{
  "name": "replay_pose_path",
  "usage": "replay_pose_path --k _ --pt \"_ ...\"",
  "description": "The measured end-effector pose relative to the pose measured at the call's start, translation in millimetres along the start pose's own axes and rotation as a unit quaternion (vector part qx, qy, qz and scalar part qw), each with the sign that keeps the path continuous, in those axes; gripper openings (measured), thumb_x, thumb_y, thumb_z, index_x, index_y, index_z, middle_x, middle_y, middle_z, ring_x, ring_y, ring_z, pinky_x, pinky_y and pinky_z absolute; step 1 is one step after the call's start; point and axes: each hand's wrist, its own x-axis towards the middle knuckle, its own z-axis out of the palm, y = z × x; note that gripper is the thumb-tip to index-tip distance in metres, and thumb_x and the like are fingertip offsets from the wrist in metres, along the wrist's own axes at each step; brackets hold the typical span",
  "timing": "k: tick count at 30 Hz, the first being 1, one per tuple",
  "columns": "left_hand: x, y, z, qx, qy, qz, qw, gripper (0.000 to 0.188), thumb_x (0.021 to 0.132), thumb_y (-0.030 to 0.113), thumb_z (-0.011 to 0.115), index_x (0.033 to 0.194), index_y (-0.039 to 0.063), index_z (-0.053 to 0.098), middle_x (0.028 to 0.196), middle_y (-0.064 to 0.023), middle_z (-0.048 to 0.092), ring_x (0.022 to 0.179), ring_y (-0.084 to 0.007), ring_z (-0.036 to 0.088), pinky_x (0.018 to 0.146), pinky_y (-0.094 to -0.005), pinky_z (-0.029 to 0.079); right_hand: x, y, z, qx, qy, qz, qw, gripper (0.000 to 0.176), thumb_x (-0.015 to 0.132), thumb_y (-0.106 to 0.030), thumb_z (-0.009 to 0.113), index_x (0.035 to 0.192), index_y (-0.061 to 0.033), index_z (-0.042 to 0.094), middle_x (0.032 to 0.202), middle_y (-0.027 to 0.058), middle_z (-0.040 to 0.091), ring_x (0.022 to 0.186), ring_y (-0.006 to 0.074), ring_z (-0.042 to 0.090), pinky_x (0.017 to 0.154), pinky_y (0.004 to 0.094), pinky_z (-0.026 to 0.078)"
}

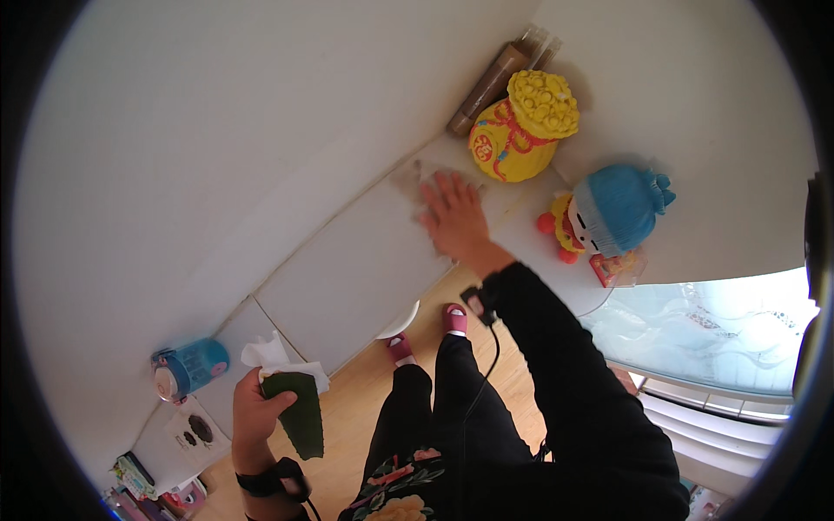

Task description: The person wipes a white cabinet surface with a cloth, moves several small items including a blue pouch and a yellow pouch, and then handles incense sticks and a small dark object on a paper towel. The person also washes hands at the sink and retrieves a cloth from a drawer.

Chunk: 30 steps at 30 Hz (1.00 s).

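In my left hand (257, 410) is a dark green flat piece (296, 413) with a finely toothed edge; whether it is a leaf or a cloth I cannot tell. A crumpled white tissue (267, 353) sticks out of the same grip, behind the green piece. My right hand (456, 218) is over the white tiled ledge (339, 260), slightly blurred, palm down with fingers apart. Greyish-brown smudges (410, 177) mark the ledge around its fingertips. Just beyond this hand stands a yellow money-bag figurine (515, 140) with red cord decoration.
A blue-capped figurine (619, 211) and a small red box (609, 268) stand right of my right hand. Brown tubes (488, 84) lean in the corner. Along the ledge's left part are a blue bottle (195, 366) and a printed sheet (197, 433). A frosted window (704, 332) is at right.
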Motion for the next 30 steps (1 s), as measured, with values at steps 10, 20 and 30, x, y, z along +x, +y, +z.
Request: replay_pose_path --k 10,20,30 --pt "-3.0 -0.7 6.8 0.038 0.001 -0.024 0.999 0.031 0.069 -0.004 0.068 0.099 -0.002 0.059 0.089 -0.0055 0.065 0.082 -0.0142 0.061 0.075 -0.0295 0.050 -7.5 51.4 20.9 0.088 0.075 -0.014 0.993 0.066 0.091 -0.044 0.044 0.142 -0.0051 0.028 0.150 0.0155 0.019 0.140 0.0316 0.014 0.112 0.0451 0.015" --pt "-2.0 -12.9 17.8 0.022 -0.001 -0.032 0.999 0.034 0.068 -0.004 0.069 0.100 -0.002 0.059 0.090 -0.0061 0.066 0.081 -0.0143 0.062 0.075 -0.0292 0.050 7.9 45.7 16.8 0.079 0.092 -0.050 0.991 0.066 0.091 -0.040 0.045 0.141 -0.0010 0.028 0.149 0.0182 0.020 0.139 0.0351 0.016 0.113 0.0457 0.013" --pt "-0.2 -1.9 26.1 0.040 -0.027 -0.013 0.999 0.035 0.070 0.001 0.072 0.102 -0.003 0.058 0.091 -0.0059 0.066 0.083 -0.0142 0.062 0.076 -0.0294 0.050 -80.3 63.0 23.1 0.068 0.009 -0.075 0.995 0.067 0.090 -0.042 0.045 0.143 -0.0038 0.026 0.151 0.0151 0.018 0.140 0.0339 0.014 0.113 0.0446 0.012"
